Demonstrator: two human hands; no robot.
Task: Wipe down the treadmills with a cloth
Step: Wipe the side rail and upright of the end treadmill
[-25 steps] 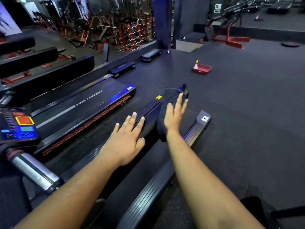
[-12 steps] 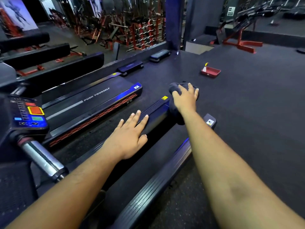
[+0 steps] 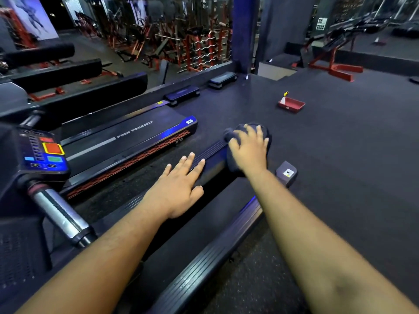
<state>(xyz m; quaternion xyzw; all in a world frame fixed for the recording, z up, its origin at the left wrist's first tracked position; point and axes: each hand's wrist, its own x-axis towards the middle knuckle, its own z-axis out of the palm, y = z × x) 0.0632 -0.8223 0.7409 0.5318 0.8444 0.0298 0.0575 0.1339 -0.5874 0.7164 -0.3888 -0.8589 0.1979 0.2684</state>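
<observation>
I lean over the near treadmill, whose dark belt (image 3: 204, 223) runs between two ribbed side rails. A dark cloth (image 3: 234, 165) is bunched over the far end of the left rail (image 3: 213, 150). My right hand (image 3: 248, 150) presses down on the cloth with its fingers spread over it. My left hand (image 3: 179, 189) rests flat on the same rail, a little nearer to me, holding nothing. The right rail (image 3: 215, 257) ends in a grey cap (image 3: 286, 173).
A second treadmill (image 3: 127, 137) marked PUSH YOURSELF lies to the left. Its console (image 3: 40, 152) and chrome handlebar (image 3: 59, 214) stand close at my left. A red tray (image 3: 292, 105) with a spray bottle sits on the rubber floor ahead. Two step platforms (image 3: 181, 92) line the ledge.
My right hand slid the cloth forward along the left rail to its far end, and the cloth is now bunched there. My left hand stayed flat on the rail.
</observation>
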